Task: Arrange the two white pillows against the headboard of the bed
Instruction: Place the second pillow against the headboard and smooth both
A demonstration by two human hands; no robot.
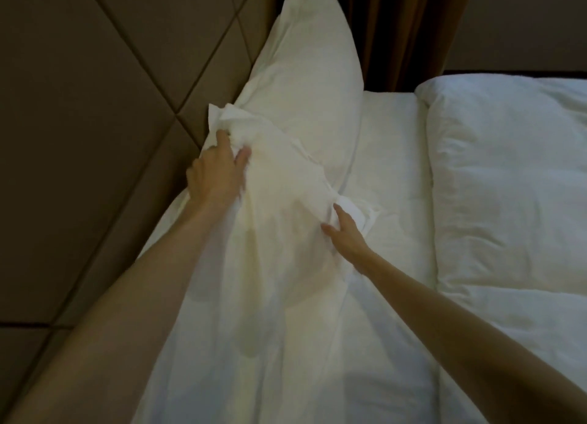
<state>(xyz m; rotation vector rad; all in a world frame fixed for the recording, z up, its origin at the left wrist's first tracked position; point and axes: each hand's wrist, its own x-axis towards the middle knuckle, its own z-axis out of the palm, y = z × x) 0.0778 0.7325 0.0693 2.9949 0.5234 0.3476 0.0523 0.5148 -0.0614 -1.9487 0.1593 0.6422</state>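
- The near pillow [279,233] is held at its far end by both hands: the left hand [216,173] has its grip clenched on a bunched corner close to the headboard [95,106], and the right hand [346,233] pinches the opposite corner over the bed [390,157].
- The far pillow [305,68] stands upright, leaning on the headboard, its lower end touching the near pillow.
- Risk 1: both grips hold mostly loose cover, not filling. A hard pull could slide the cover along the stuffing and leave the pillow lumpy or sagging.
- Risk 2: pushing the near pillow forward could nudge the far pillow, which looks tall and narrow at its base, so it may topple toward the curtain [397,33] or onto the bed.
- Risk 3: uneven pulls from the 2 hands would probably set the pillow crooked against the headboard.
- The folded duvet [508,185] lies well apart and seems no obstacle.
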